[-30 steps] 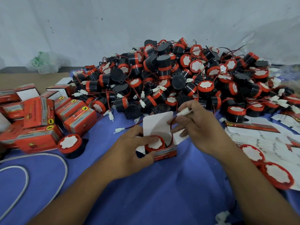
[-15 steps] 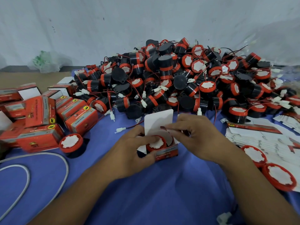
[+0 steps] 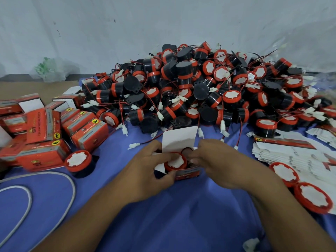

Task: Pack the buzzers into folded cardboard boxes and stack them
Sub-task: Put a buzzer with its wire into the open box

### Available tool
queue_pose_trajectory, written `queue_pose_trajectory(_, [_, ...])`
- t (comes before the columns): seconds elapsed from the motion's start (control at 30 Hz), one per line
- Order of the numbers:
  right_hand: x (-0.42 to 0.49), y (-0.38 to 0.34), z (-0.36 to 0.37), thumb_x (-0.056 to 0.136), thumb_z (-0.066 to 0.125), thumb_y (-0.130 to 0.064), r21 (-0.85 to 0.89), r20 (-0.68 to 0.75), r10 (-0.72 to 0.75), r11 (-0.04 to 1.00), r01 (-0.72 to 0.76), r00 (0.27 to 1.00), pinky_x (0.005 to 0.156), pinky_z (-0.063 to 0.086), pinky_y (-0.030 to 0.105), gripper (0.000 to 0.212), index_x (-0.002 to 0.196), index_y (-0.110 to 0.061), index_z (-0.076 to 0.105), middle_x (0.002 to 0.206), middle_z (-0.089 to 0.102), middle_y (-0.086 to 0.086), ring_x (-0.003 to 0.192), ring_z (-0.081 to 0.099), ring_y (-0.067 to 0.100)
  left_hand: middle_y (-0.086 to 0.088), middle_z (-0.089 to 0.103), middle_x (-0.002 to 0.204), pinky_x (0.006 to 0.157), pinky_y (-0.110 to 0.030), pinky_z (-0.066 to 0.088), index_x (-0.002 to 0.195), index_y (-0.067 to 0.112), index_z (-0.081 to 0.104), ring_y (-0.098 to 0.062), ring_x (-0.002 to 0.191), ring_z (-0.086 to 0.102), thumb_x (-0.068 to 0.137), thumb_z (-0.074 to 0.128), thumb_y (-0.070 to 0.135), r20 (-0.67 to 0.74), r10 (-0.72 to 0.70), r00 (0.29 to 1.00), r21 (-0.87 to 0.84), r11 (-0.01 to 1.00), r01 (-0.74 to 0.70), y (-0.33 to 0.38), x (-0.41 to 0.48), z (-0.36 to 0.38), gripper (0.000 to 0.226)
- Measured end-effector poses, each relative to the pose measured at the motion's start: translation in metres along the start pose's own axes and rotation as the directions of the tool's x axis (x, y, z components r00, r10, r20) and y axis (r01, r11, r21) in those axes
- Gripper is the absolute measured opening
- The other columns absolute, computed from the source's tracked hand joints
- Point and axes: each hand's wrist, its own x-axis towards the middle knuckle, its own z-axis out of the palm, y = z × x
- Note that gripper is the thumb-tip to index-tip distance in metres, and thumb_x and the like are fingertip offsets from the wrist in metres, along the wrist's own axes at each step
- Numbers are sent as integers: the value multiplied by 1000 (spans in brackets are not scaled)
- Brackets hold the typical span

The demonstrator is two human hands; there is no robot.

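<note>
Buzzer (image 3: 176, 161) is seated upright in the open box (image 3: 187, 174), white face up, axis vertical, near centre on the blue cloth (image 3: 163, 215). Its flap (image 3: 179, 138) is raised on the far side. Just beyond, the heap of buzzers (image 3: 200, 88) is piled; packed boxes (image 3: 54, 131) are stacked left, flat cartons (image 3: 291, 155) right. The box is gripped by the left hand (image 3: 145, 176); the right hand (image 3: 223, 164) is curled at its right rim, grasp not discernible.

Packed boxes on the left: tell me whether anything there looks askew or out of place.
The packed boxes lie jumbled, not stacked: one red box stands on end, tilted, and a loose buzzer sits on the blue cloth before them.
</note>
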Motion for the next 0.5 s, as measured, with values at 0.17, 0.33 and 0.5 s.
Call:
queue_pose_trajectory(0.17, [2,7,0,88,75,-22,450,-161,246,880,-151,956,54,41,14,13,75,-26,74,66,66,-10,63,59,0,-7,59,115,82,-39,52,124,18,68,-21,103,60,84,62,40,-9,9,1000,16,1000,-9,1,0,0,46])
queue_pose_trajectory(0.33, [7,-1,8,79,64,-4,366,-176,196,923,-121,965,63,36,30,21,58,-5,65,66,60,13,71,49,26,-3,57,111,82,-29,48,125,19,68,-13,99,56,84,63,39,-5,18,1000,31,999,-17,5,0,-1,47])
queue_pose_trajectory(0.5, [13,0,22,92,59,-19,196,-230,295,948,-253,927,92,27,32,21,81,-22,77,102,56,4,111,39,23,-1,56,115,89,-20,46,127,17,66,-10,105,54,85,63,36,-1,31,1000,12,999,-31,8,1,-2,47])
